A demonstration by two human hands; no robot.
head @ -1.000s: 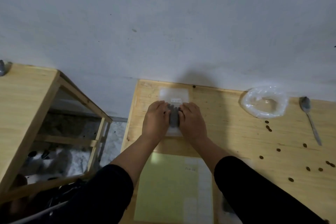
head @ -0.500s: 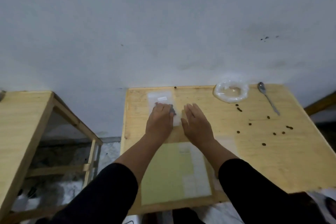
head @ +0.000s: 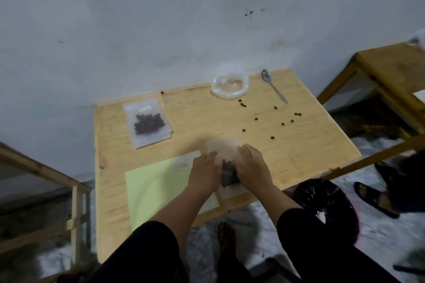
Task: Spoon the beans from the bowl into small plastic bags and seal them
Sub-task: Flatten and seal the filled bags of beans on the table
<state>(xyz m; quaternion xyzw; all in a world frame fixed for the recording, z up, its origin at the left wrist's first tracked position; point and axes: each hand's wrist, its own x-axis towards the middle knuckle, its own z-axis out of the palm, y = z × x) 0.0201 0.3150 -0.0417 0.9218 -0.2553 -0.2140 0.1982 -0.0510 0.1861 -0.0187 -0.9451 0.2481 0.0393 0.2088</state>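
Left hand point(head: 203, 173) and right hand point(head: 253, 167) are gripping a bean bag point(head: 227, 169) (blurred); filled bag point(head: 148, 124) lying at 10 o'clock.

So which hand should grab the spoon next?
Right. The spoon lies at the far right, nearer the right hand; the left hand would have to cross over.

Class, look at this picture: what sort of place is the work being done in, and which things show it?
Probably a plain indoor work corner or storeroom, not a kitchen: a bare wooden table against a blank white wall, similar wooden frames either side, and sandals on the pale floor.
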